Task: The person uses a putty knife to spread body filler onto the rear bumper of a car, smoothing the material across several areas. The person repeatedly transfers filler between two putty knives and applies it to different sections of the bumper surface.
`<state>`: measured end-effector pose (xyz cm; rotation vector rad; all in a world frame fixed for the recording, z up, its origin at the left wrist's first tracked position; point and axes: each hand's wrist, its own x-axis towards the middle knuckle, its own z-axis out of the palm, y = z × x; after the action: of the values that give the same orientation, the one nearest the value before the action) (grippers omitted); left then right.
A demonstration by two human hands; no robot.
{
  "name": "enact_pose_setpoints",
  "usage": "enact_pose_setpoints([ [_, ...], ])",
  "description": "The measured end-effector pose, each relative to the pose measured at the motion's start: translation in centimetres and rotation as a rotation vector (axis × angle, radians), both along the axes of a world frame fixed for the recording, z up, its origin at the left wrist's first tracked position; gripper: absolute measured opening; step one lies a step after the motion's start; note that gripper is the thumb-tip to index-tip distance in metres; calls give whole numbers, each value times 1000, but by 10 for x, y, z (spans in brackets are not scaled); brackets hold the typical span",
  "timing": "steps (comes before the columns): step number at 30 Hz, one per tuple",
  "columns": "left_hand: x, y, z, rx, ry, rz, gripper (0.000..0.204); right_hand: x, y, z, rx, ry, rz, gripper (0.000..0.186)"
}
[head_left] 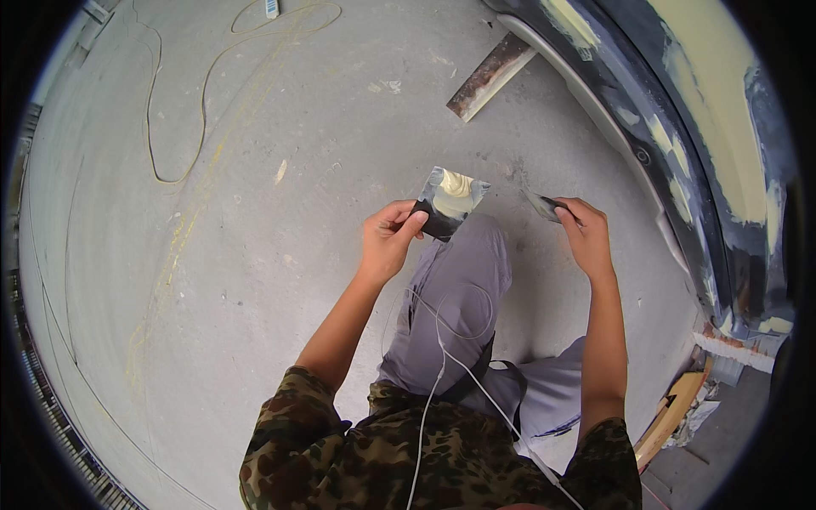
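My left hand (395,234) grips the dark lower end of a broad putty knife (442,223) between thumb and fingers. A mound of pale yellow body filler (456,185) lies on its upturned far half. My right hand (586,231) is closed on a second, narrower-looking putty knife (541,205), seen nearly edge-on, its thin blade pointing left toward the first one. The two tools are apart. To the right stands a dark car body panel (680,102) with pale yellow filler spread over it in patches.
A brown and white board (491,76) lies on the grey floor (280,170) by the car. A cable (204,110) loops at the far left. White cords (442,348) hang over my knee. A yellow wooden piece (671,412) and scraps lie at the lower right.
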<state>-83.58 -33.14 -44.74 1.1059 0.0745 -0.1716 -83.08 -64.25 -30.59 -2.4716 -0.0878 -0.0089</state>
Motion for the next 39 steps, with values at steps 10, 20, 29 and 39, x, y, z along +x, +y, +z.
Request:
enact_pose_setpoints([
  [10,17,111,-194,97,192,151,24,53,-27,-109,48,283,-161,19],
  [20,85,150,-334,382,343,183,29,71,-56,-207,187,354,-298,16],
  [29,147,137,-389,377,392,288,27,161,-33,-321,606,450,-407,27],
  [39,190,151,-427,273,405,410,27,177,-25,-374,649,526,-412,26],
])
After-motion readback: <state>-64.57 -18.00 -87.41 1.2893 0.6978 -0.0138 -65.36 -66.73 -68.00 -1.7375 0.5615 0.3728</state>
